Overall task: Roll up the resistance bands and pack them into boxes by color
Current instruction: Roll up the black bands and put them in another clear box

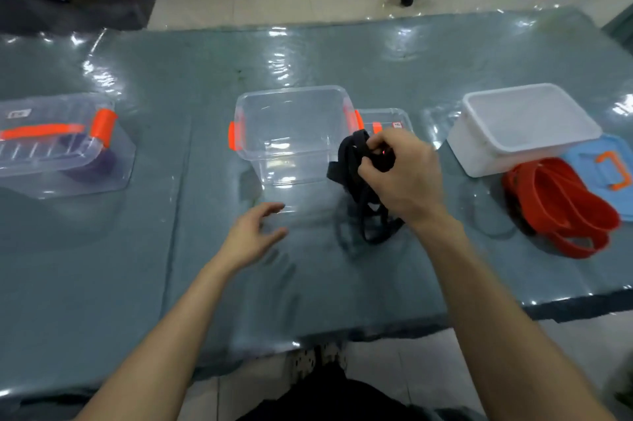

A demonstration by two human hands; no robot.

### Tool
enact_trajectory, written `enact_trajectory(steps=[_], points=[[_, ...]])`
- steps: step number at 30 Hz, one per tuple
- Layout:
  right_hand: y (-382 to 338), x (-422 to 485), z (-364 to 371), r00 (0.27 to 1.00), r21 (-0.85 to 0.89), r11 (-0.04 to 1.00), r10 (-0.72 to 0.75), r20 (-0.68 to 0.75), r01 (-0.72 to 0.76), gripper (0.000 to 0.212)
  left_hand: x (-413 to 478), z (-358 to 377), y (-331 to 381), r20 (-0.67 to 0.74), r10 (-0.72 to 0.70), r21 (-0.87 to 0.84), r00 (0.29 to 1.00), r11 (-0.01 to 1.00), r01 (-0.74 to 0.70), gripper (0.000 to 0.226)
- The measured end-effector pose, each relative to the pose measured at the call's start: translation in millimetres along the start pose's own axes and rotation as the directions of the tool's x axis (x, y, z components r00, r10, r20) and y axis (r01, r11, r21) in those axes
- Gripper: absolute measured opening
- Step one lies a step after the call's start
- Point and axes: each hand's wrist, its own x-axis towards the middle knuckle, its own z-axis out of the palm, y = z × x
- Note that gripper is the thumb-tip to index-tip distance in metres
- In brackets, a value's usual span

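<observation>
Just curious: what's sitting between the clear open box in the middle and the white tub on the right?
In the head view, the right hand gripping black bands, with a clear lid behind.

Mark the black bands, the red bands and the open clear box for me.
black bands (349, 160): head view, on the bundle left of the right hand's fingers.
red bands (561, 201): head view, middle of the loose loops.
open clear box (291, 91): head view, on its far rim.

One head-worn camera, looking forward and down from above the hands (329, 201); close over the desk (205, 283), floor (239, 6) beyond them.
</observation>
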Motion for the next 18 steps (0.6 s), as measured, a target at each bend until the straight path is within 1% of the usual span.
enact_trajectory(steps=[1,3,5,7,8,10,11,12,13,14,15,17,18], points=[[-11,6,-4,1.000,0.007,1.000,0.005,-0.015,-0.005,0.013,-2,-5,14,-0.040,0.048,-0.047,0.998,0.998,-0.050,0.053],[-30,14,-7,1.000,0.009,1.000,0.030,0.004,-0.030,0.016,-3,-15,42,-0.056,0.093,-0.199,0.994,0.975,-0.102,0.051],[-46,18,-6,0.998,0.010,0.999,0.044,0.039,-0.045,0.019,-6,-22,66,-0.026,0.128,-0.354,0.991,0.926,-0.128,0.049],[-61,20,-1,0.995,0.076,0.996,0.037,0.096,-0.044,0.017,-11,-30,80,0.031,0.172,-0.509,0.985,0.850,-0.132,0.049],[-70,20,2,0.990,0.118,0.992,0.024,0.137,-0.040,0.017,-14,-35,85,0.061,0.197,-0.566,0.979,0.814,-0.128,0.053],[-89,19,7,0.975,0.190,0.981,-0.017,0.221,-0.026,0.022,-21,-45,89,0.075,0.214,-0.588,0.974,0.798,-0.130,0.070],[-100,18,7,0.967,0.225,0.974,-0.042,0.253,-0.016,0.026,-22,-50,90,0.059,0.195,-0.568,0.979,0.813,-0.128,0.078],[-109,18,7,0.958,0.255,0.967,-0.071,0.279,-0.002,0.029,-23,-54,92,0.027,0.172,-0.542,0.985,0.830,-0.130,0.081],[-117,18,6,0.947,0.270,0.963,-0.104,0.304,0.019,0.033,-22,-58,94,-0.016,0.151,-0.528,0.988,0.838,-0.137,0.077],[-121,19,6,0.934,0.275,0.961,-0.134,0.332,0.040,0.036,-20,-61,95,-0.071,0.137,-0.532,0.988,0.832,-0.154,0.065],[-122,20,6,0.920,0.281,0.958,-0.150,0.361,0.046,0.040,-17,-64,95,-0.138,0.116,-0.545,0.984,0.820,-0.173,0.048],[-114,23,10,0.906,0.341,0.940,-0.129,0.403,-0.018,0.044,-11,-71,87,-0.248,0.033,-0.586,0.968,0.791,-0.177,0.012],[-105,22,15,0.909,0.378,0.923,-0.099,0.405,-0.068,0.043,-8,-76,80,-0.275,-0.009,-0.629,0.961,0.758,-0.173,0.005]])
